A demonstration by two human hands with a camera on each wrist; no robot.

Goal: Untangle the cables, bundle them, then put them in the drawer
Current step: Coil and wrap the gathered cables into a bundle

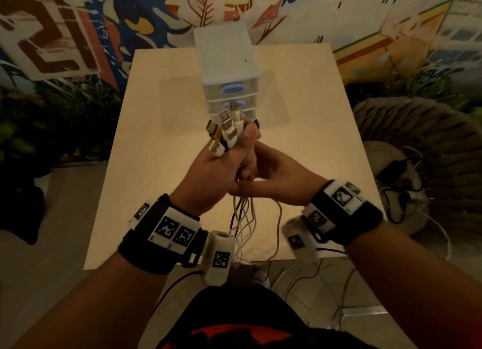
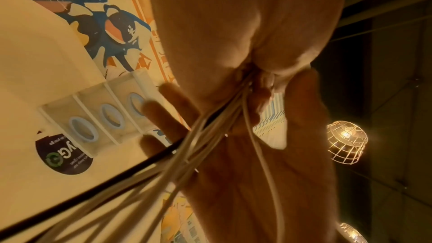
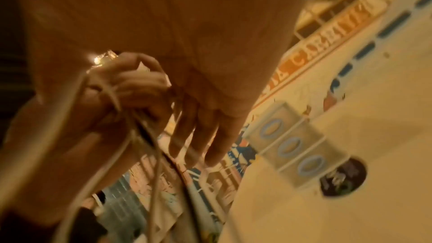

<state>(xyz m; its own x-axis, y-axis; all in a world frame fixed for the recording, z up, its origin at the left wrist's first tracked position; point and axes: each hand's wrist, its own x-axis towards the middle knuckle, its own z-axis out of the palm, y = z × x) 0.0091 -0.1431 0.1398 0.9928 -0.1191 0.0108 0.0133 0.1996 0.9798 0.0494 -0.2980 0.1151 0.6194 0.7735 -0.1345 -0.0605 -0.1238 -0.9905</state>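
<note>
Both hands (image 1: pixel 234 171) grip cables (image 2: pixel 210 127) — plugs (image 1: pixel 224 129) show only overhead.

Café-like lounge: painted mural wall (image 1: pixel 78 35), wire-caged pendant lamps (image 2: pixel 346 142)

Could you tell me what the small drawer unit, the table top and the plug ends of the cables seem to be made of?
The drawer unit looks like plastic: an opaque white matte shell, translucent drawer fronts, blue oval pulls. The table top looks like pale wood or laminate, smooth and matte; no grain shows. The plug ends gripped in the left hand show shiny metal shells in white plastic housings, one dark.
</note>
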